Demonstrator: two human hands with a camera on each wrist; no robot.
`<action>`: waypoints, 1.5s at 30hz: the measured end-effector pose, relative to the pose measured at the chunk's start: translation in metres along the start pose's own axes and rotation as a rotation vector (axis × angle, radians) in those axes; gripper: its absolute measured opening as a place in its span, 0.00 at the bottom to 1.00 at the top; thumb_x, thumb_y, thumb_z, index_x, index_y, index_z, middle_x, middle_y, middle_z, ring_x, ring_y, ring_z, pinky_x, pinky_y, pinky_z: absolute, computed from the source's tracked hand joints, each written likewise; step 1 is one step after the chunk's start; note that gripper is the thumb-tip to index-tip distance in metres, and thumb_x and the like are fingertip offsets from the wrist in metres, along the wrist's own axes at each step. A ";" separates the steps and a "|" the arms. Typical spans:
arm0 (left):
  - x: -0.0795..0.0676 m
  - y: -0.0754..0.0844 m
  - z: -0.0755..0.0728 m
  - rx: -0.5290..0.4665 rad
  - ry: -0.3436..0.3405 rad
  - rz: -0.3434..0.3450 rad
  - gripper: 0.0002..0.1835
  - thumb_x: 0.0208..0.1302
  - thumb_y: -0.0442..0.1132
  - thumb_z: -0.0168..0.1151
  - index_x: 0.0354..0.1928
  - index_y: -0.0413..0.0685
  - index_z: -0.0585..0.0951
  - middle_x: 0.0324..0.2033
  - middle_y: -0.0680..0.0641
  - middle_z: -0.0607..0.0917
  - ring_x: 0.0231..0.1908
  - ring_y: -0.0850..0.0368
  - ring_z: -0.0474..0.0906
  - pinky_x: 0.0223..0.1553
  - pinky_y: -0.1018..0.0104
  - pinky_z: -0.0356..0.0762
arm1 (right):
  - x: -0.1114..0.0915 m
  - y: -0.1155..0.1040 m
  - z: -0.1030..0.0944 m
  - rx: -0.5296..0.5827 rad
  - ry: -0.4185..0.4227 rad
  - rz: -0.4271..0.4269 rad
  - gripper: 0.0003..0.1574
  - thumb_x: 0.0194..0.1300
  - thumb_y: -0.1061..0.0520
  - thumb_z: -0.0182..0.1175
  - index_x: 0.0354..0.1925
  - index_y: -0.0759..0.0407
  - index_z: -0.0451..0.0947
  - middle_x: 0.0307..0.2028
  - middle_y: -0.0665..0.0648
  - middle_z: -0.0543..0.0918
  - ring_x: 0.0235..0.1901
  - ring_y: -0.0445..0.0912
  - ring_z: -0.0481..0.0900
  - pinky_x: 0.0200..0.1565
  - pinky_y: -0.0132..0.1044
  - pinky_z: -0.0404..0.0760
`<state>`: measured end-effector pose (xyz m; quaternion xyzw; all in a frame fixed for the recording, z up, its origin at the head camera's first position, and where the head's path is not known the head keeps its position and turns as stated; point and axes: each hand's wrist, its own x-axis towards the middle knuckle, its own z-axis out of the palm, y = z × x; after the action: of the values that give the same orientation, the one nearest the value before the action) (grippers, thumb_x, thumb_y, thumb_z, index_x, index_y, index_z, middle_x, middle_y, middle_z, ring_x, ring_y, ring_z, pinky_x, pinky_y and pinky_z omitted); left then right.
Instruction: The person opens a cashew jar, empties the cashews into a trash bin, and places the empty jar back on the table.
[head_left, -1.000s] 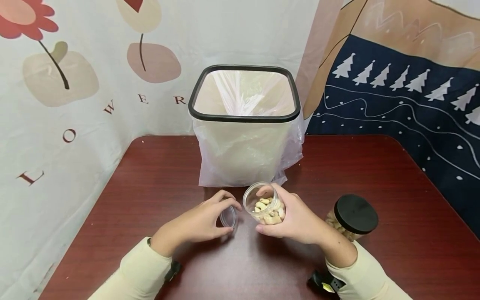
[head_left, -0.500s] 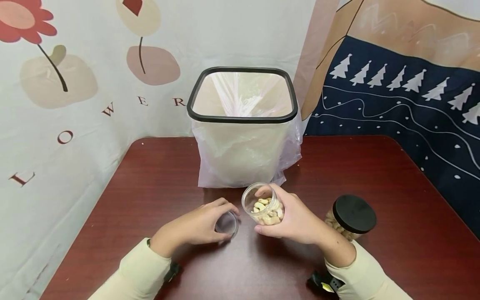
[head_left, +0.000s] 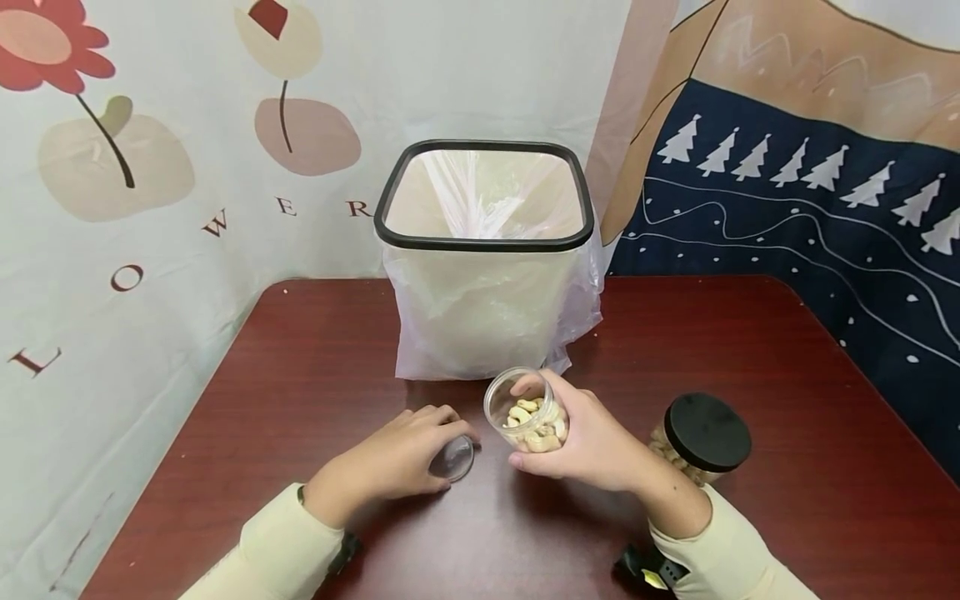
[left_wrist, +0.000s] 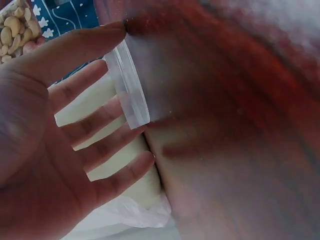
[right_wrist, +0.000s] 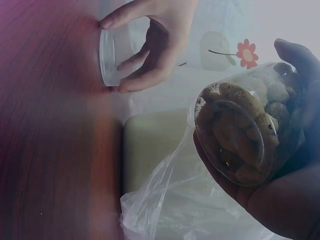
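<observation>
My left hand (head_left: 393, 454) has its thumb and fingers around the rim of a clear plastic lid (head_left: 456, 458), down at the table surface. In the left wrist view, the thumb tip meets one end of the lid (left_wrist: 130, 87) and the fingers reach along its other side. To the right, my right hand (head_left: 596, 442) grips a clear jar (head_left: 493, 408) that is uncapped and tilted, its mouth toward the upper left. Cashews (head_left: 527, 414) fill its lower part. The right wrist view shows the jar's bottom (right_wrist: 232, 132), with nuts seen through it.
Behind the hands stands a bin (head_left: 480, 308) with a black rim and a thin plastic bag liner. Beside my right forearm is another nut jar with a black lid (head_left: 707, 431). The dark red table (head_left: 300, 358) runs up to printed cloths at the back.
My left hand has come down slightly toward me, and the lid has gone from standing tilted to lying flatter at the table. The right hand with the jar stays about where it was.
</observation>
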<state>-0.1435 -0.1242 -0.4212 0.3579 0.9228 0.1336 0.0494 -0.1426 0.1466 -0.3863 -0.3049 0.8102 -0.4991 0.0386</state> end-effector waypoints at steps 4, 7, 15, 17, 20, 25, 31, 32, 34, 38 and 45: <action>-0.005 0.004 -0.009 -0.025 0.013 -0.027 0.33 0.45 0.49 0.79 0.57 0.62 0.79 0.51 0.56 0.78 0.50 0.59 0.76 0.51 0.55 0.75 | 0.000 0.000 0.000 -0.008 0.009 0.002 0.39 0.47 0.51 0.79 0.55 0.44 0.72 0.49 0.42 0.83 0.46 0.38 0.81 0.48 0.30 0.78; -0.010 0.007 -0.023 -0.061 0.055 -0.041 0.29 0.52 0.53 0.74 0.59 0.62 0.79 0.54 0.59 0.78 0.53 0.62 0.76 0.54 0.55 0.75 | 0.000 0.000 0.000 -0.030 0.020 0.002 0.38 0.46 0.51 0.79 0.55 0.43 0.72 0.48 0.41 0.83 0.46 0.38 0.81 0.49 0.30 0.78; -0.017 0.013 -0.067 -0.160 0.396 0.095 0.16 0.60 0.46 0.66 0.51 0.63 0.82 0.48 0.64 0.82 0.50 0.64 0.79 0.54 0.62 0.76 | 0.000 0.000 0.000 -0.032 0.018 -0.015 0.39 0.46 0.51 0.79 0.55 0.44 0.73 0.49 0.42 0.83 0.47 0.39 0.82 0.50 0.30 0.78; -0.014 0.013 -0.074 -0.184 0.545 0.166 0.14 0.59 0.42 0.66 0.48 0.58 0.83 0.47 0.60 0.83 0.50 0.62 0.79 0.54 0.65 0.74 | 0.001 0.000 0.001 -0.028 0.016 -0.023 0.39 0.46 0.52 0.79 0.55 0.44 0.73 0.50 0.42 0.83 0.48 0.39 0.81 0.51 0.30 0.78; -0.006 0.016 -0.081 -0.217 0.762 0.245 0.14 0.57 0.38 0.63 0.46 0.49 0.84 0.45 0.52 0.84 0.49 0.56 0.78 0.56 0.67 0.71 | 0.001 0.000 0.001 -0.026 0.013 -0.038 0.39 0.46 0.52 0.79 0.55 0.44 0.72 0.50 0.43 0.83 0.49 0.39 0.81 0.52 0.30 0.77; 0.008 0.020 -0.087 -0.241 1.015 0.239 0.15 0.57 0.39 0.59 0.45 0.42 0.84 0.47 0.42 0.83 0.51 0.46 0.75 0.57 0.64 0.67 | 0.001 0.000 0.002 -0.035 0.010 -0.046 0.39 0.46 0.52 0.79 0.55 0.45 0.72 0.50 0.42 0.83 0.49 0.39 0.81 0.53 0.30 0.77; 0.025 0.020 -0.091 -0.293 1.237 0.117 0.18 0.57 0.38 0.61 0.49 0.39 0.82 0.53 0.37 0.80 0.57 0.42 0.73 0.62 0.59 0.67 | 0.001 0.002 0.004 -0.046 0.013 -0.051 0.39 0.45 0.52 0.79 0.55 0.48 0.73 0.50 0.42 0.83 0.48 0.39 0.81 0.53 0.29 0.77; 0.028 0.019 -0.092 -0.310 1.259 0.094 0.19 0.57 0.38 0.61 0.51 0.39 0.81 0.55 0.38 0.79 0.59 0.43 0.72 0.63 0.59 0.66 | 0.001 0.002 0.004 -0.045 0.013 -0.051 0.39 0.45 0.52 0.80 0.55 0.48 0.73 0.50 0.42 0.83 0.48 0.39 0.81 0.53 0.29 0.77; 0.034 0.017 -0.092 -0.338 1.290 0.053 0.21 0.58 0.38 0.62 0.55 0.41 0.80 0.58 0.39 0.77 0.63 0.46 0.71 0.66 0.57 0.65 | 0.002 0.004 0.004 -0.043 0.014 -0.048 0.39 0.45 0.52 0.80 0.55 0.47 0.73 0.50 0.42 0.83 0.48 0.39 0.81 0.52 0.29 0.77; 0.044 0.013 -0.093 -0.382 1.296 -0.010 0.27 0.60 0.39 0.64 0.63 0.45 0.76 0.65 0.43 0.73 0.69 0.52 0.65 0.70 0.55 0.60 | 0.001 0.005 0.005 -0.043 0.016 -0.041 0.39 0.45 0.52 0.80 0.55 0.45 0.72 0.49 0.42 0.83 0.48 0.39 0.81 0.52 0.29 0.77; 0.055 0.008 -0.089 -0.355 1.255 -0.068 0.34 0.62 0.41 0.63 0.71 0.47 0.68 0.73 0.42 0.62 0.75 0.54 0.57 0.74 0.53 0.57 | 0.001 0.008 0.005 -0.048 0.015 -0.030 0.39 0.46 0.51 0.80 0.55 0.46 0.73 0.49 0.42 0.83 0.48 0.39 0.81 0.52 0.29 0.77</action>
<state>-0.1957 -0.1005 -0.3330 0.1689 0.7509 0.4659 -0.4364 -0.1455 0.1443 -0.3950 -0.3142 0.8175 -0.4823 0.0174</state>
